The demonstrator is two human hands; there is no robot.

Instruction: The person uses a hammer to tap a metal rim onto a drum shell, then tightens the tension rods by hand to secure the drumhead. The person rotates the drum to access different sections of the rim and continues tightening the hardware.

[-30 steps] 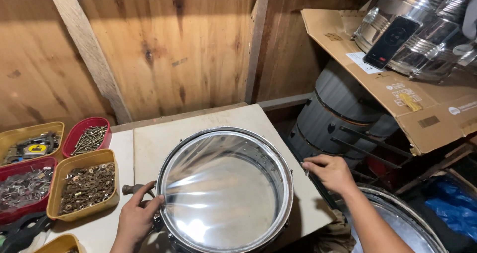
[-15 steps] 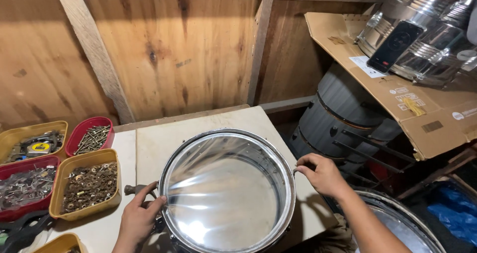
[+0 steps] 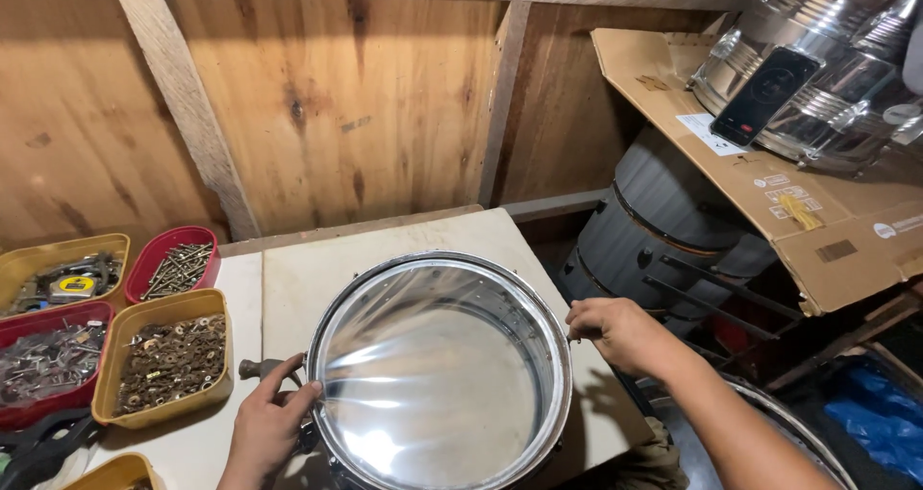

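While your left hand [image 3: 269,423] and right hand [image 3: 615,331] grip opposite rims of the shiny round metal drum shell with its clear head [image 3: 440,370] between them, hold the stiff, slippery hoop, never the fragile film.

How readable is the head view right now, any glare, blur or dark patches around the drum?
Head view: sharp overall, warm light on the wood wall; bright glare streaks on the clear drum head hide the inside; left hand and right hand at the rim are crisp; lower right corner by the blue sheet is dim; edges bend slightly.
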